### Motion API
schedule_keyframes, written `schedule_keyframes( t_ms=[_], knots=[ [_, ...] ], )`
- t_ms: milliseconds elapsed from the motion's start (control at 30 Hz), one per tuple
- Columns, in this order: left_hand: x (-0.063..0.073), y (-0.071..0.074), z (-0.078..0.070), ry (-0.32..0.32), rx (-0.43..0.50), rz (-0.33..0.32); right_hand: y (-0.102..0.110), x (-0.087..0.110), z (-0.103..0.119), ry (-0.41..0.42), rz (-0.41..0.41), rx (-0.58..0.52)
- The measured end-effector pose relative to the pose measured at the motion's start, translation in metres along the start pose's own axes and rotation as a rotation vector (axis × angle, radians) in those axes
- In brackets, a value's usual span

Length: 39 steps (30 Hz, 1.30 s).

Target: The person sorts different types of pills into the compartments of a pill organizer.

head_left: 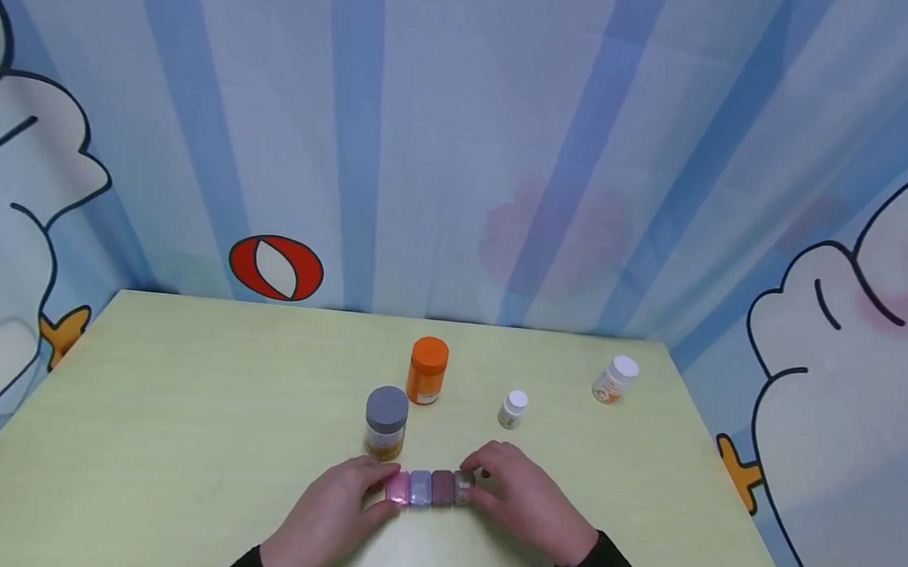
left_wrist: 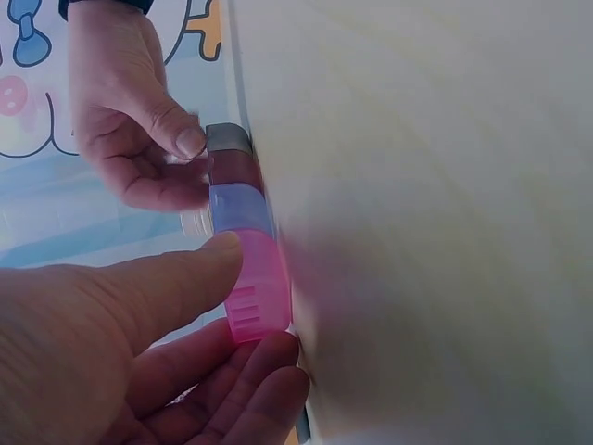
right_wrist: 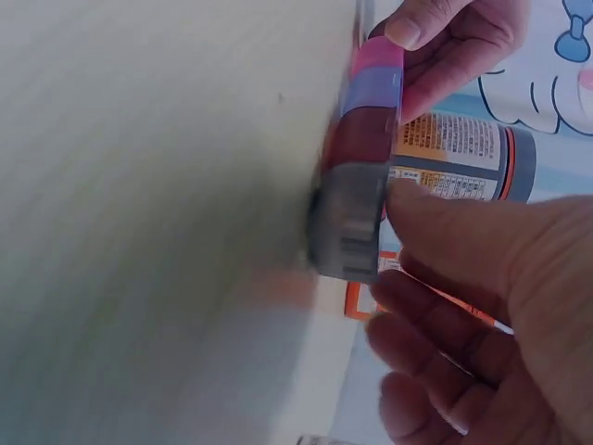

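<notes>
A pill box (head_left: pixel 443 488) lies on the table in front of me, a row of see-through pink, blue, maroon and grey compartments. My left hand (head_left: pixel 333 509) pinches its pink end between thumb and fingers. At the other end, my right hand (head_left: pixel 523 504) holds the grey compartment the same way. In the left wrist view the pink compartment (left_wrist: pixel 261 287) sits beside the left thumb. The grey compartment (right_wrist: pixel 350 222) appears close in the right wrist view, against the right thumb. What is inside the compartments cannot be made out.
Just beyond the left hand stands a grey-capped bottle (head_left: pixel 386 423). Behind it is an orange bottle (head_left: pixel 427 372). A small white bottle (head_left: pixel 513 410) is past the right hand, and another white bottle (head_left: pixel 615 380) stands far right. A patterned curtain (head_left: pixel 459 150) hangs behind the table (head_left: pixel 194 408).
</notes>
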<state>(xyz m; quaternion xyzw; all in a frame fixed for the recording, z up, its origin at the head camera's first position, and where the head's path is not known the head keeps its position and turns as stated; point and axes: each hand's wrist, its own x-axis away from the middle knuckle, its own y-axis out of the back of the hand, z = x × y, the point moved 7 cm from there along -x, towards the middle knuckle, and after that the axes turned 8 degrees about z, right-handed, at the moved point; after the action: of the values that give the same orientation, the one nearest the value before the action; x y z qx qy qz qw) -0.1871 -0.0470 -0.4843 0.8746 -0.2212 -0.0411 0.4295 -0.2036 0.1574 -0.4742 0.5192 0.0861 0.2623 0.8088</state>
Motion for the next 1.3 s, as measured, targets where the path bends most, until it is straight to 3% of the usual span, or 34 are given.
schedule_keyframes(
  t_ms=[133, 233, 533, 800, 933, 1300],
  knots=[
    [0.000, 0.001, 0.000, -0.004, -0.013, -0.012, -0.002, -0.003, 0.018, 0.127, 0.012, 0.146],
    [-0.001, 0.001, 0.000, -0.007, -0.014, -0.008, -0.006, -0.005, 0.026, 0.178, 0.034, 0.175],
    [0.001, 0.001, -0.002, -0.027, -0.035, -0.033, -0.007, -0.011, 0.033, 0.198, 0.053, 0.269],
    [0.000, -0.001, 0.000, -0.008, -0.024, -0.021, -0.005, -0.010, 0.035, 0.243, 0.027, 0.248],
    [-0.001, -0.002, 0.000, 0.000, -0.024, -0.012, -0.004, -0.010, 0.033, 0.221, 0.034, 0.239],
    [-0.001, -0.001, 0.000, -0.003, -0.016, -0.009, -0.001, -0.024, 0.019, 0.001, 0.053, 0.103]
  ],
)
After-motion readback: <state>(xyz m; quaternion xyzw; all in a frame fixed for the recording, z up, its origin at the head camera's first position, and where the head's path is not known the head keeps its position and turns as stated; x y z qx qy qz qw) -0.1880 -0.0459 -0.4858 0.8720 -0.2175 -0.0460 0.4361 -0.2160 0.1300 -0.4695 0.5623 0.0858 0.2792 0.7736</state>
